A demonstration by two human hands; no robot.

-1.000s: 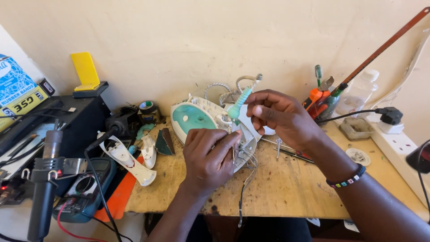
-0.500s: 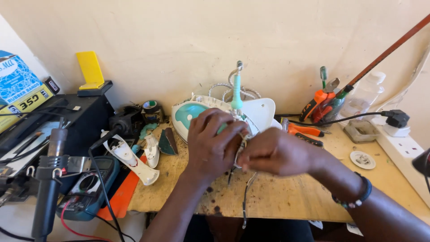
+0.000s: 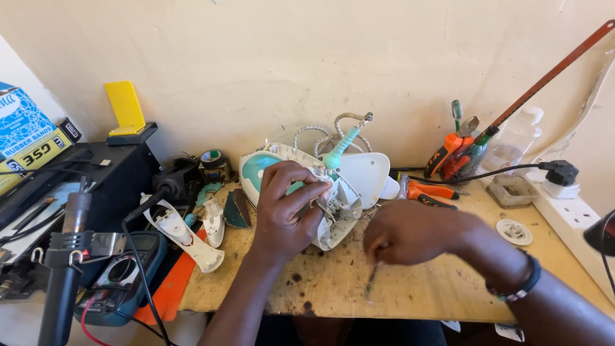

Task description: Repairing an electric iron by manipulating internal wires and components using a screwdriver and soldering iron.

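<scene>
Left hand (image 3: 287, 214) grips the opened iron (image 3: 301, 192) firmly; right hand (image 3: 410, 232) pinches a thin tool (image 3: 371, 280) over the bench (image 3: 416, 295). Pliers (image 3: 430, 191) and a white handle piece (image 3: 182, 238) crowd either side.

This is a small repair workshop. A scarred, stained wooden workbench (image 3: 333, 288) stands against a bare wall. A multimeter (image 3: 112, 282) lies at eight o'clock, pliers and screwdrivers (image 3: 458, 147) stand at two o'clock beside a hacksaw (image 3: 551, 74), and a dismantled clothes iron (image 3: 320, 186) sits at centre.
</scene>
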